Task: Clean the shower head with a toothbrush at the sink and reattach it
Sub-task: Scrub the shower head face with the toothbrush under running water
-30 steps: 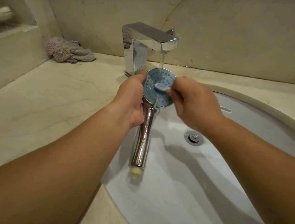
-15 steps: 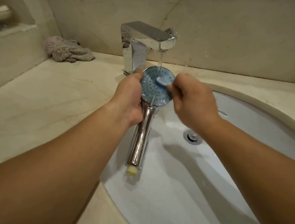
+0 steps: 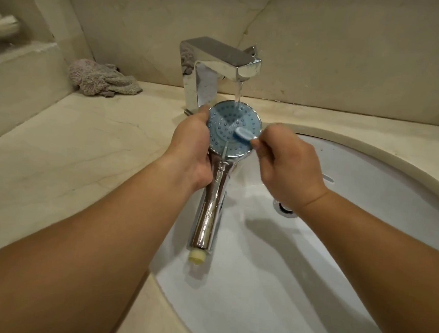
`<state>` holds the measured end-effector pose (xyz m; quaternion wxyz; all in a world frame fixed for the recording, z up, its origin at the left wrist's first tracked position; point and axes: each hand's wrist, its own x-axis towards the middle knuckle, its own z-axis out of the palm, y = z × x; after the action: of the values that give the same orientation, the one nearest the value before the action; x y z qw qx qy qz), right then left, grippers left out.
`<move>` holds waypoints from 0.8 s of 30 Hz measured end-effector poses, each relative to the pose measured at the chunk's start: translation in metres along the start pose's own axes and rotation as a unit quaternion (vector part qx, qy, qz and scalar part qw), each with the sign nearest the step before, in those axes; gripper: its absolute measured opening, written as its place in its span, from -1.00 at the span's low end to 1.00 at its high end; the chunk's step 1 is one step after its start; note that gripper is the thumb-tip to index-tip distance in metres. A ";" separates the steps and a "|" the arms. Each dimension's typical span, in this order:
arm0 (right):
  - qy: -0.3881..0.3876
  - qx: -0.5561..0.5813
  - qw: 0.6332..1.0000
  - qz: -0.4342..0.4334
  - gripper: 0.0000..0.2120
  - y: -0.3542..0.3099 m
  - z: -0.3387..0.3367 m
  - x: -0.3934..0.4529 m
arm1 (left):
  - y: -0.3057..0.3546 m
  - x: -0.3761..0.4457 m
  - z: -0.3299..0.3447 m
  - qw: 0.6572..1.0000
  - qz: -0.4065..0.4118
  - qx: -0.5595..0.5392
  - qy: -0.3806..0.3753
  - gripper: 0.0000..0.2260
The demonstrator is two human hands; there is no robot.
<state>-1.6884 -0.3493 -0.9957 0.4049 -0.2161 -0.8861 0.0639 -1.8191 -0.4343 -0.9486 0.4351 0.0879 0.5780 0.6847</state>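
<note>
A chrome shower head (image 3: 222, 124) with a round blue nozzle face is held over the white sink (image 3: 338, 256), face up toward me. Its chrome handle points down to a cream threaded end (image 3: 196, 256). My left hand (image 3: 190, 148) grips it at the neck and the face's left rim. My right hand (image 3: 287, 167) holds a light blue toothbrush (image 3: 243, 134), whose head lies on the right part of the blue face. Water runs from the square chrome faucet (image 3: 216, 67) onto the top of the face and trickles down.
A crumpled grey cloth (image 3: 101, 79) lies on the beige marble counter at the back left. The drain (image 3: 285, 208) shows partly behind my right wrist. A raised marble ledge (image 3: 17, 69) stands at the far left, with a white item on it.
The toothbrush head has slid from the middle of the blue face toward its right side. My view shifted slightly; both hands keep their hold.
</note>
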 end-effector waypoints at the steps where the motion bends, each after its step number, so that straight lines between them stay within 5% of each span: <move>1: 0.009 0.000 1.000 0.009 -0.82 0.002 0.000 0.000 | 0.000 -0.001 0.000 1.000 -0.001 0.000 0.000 -0.55; 4: -0.021 -0.022 0.998 -0.052 -0.78 -0.001 0.003 -0.006 | 0.001 -0.002 -0.001 1.000 0.001 0.006 -0.002 -0.56; 8: 0.017 -0.002 1.000 0.012 -0.81 0.008 -0.001 -0.002 | 0.001 -0.004 0.000 1.000 -0.004 0.010 0.001 -0.55; 11: -0.029 -0.022 0.998 -0.059 -0.77 0.000 0.002 -0.007 | 0.000 -0.003 0.000 1.000 -0.002 0.011 -0.002 -0.55; 15: 0.015 -0.002 0.999 0.030 -0.85 0.006 0.002 0.000 | -0.001 -0.005 0.000 1.000 0.003 0.023 -0.009 -0.57; 18: -0.021 -0.019 0.999 -0.034 -0.87 0.002 0.003 -0.005 | -0.001 -0.003 -0.001 1.000 0.002 0.013 -0.014 -0.57; 22: 0.020 0.014 0.998 0.064 -0.83 0.008 0.001 0.000 | -0.001 -0.003 0.000 1.000 0.006 0.011 -0.010 -0.58; 24: 0.008 -0.004 1.000 0.007 -0.83 0.005 0.002 -0.002 | 0.000 -0.003 -0.001 1.000 0.007 0.008 -0.012 -0.59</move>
<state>-1.6870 -0.3453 -0.9995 0.4108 -0.2242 -0.8816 0.0610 -1.8179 -0.4373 -0.9477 0.4367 0.1036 0.5776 0.6818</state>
